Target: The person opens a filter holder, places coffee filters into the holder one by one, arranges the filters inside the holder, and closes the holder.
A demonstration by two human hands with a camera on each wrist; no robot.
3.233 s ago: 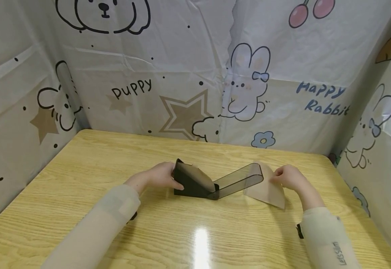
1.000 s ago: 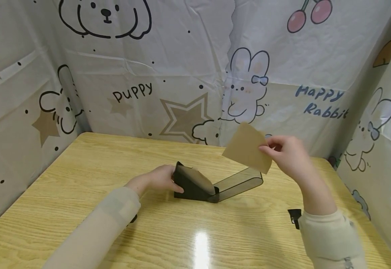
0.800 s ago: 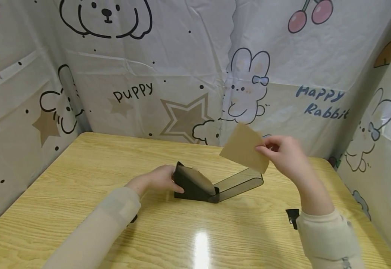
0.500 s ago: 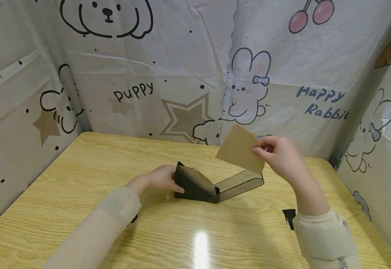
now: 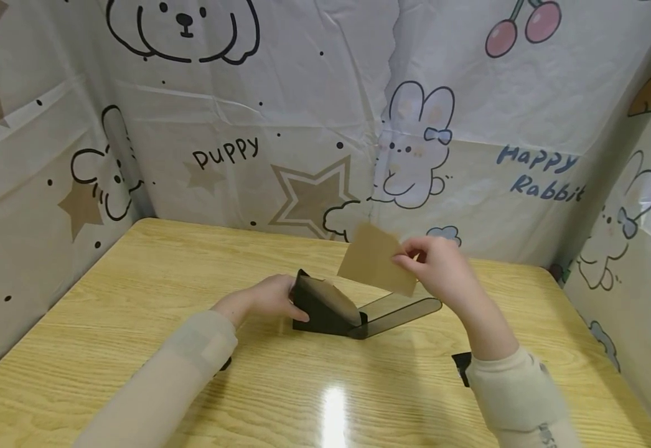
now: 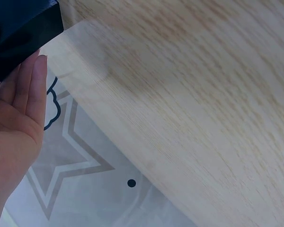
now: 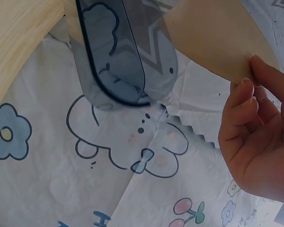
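Observation:
A black coffee filter holder stands on the table with its see-through smoky lid swung down to the right. Brown filter papers show inside it. My left hand grips the holder's left end, thumb on the near side; in the left wrist view its fingers lie along the dark box. Between thumb and fingertips my right hand pinches a brown paper coffee filter. That filter hangs in the air above the lid, to the right of the holder, partly covering the lid in the head view.
The wood-grain table reaches back to a white printed cloth that hangs at the rear and both sides. A small black piece shows beside the right sleeve.
My right hand has lifted the coffee filter off the table right of the lid, then carried it left and slightly down toward the holder. The left hand and holder stay put.

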